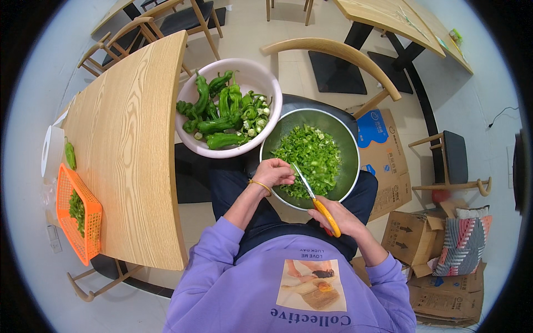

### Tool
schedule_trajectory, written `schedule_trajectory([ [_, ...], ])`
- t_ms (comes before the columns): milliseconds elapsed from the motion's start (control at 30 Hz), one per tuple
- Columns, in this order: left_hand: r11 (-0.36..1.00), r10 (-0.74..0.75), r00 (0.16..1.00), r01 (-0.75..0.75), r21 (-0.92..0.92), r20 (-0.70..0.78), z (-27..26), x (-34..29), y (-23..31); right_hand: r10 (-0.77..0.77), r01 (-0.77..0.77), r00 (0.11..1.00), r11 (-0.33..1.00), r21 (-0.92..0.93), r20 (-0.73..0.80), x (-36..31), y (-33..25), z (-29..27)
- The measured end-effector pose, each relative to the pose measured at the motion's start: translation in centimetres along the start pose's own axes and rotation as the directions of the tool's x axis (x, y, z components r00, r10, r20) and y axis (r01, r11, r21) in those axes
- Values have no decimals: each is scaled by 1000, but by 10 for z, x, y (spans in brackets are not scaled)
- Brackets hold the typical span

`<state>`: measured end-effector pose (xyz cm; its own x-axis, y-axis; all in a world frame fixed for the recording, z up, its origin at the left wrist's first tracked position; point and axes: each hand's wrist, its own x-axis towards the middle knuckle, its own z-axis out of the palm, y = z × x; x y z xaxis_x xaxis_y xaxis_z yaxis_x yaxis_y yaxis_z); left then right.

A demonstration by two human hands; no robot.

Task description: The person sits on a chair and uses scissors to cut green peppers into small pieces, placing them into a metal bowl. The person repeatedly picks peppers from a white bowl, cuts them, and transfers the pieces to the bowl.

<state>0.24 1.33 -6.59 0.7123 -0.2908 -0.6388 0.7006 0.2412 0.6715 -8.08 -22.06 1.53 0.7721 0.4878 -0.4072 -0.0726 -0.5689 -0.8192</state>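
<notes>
My left hand (273, 172) is closed over the left rim of a metal bowl, pinching a small piece of green pepper (293, 167). My right hand (340, 216) grips the yellow-handled scissors (323, 211), whose blades reach up and left to that piece. Beneath them the metal bowl (351, 145) holds a heap of chopped green pepper (311, 152). Left of it, a pale plastic basin (268, 77) contains several whole green peppers (223, 123) and cut-off stem ends (257, 115) at its right side.
A wooden table (139, 155) stands at my left, bearing an orange basket (83, 222) with greens and a single pepper (70, 154). Ahead is a wooden chair (338, 50). Flattened cardboard (388, 166) and an open box (413, 238) with a striped cushion (462, 244) lie at right.
</notes>
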Motion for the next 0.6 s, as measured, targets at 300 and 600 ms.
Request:
schedule_trajectory([
  [300, 994, -49, 999, 48, 95, 15, -1, 7, 8, 5, -4, 1000, 999, 39, -23, 0, 12, 2],
  [600, 416, 733, 674, -335, 845, -93, 6, 10, 31, 182, -228, 974, 801, 554, 138, -8, 26, -12],
])
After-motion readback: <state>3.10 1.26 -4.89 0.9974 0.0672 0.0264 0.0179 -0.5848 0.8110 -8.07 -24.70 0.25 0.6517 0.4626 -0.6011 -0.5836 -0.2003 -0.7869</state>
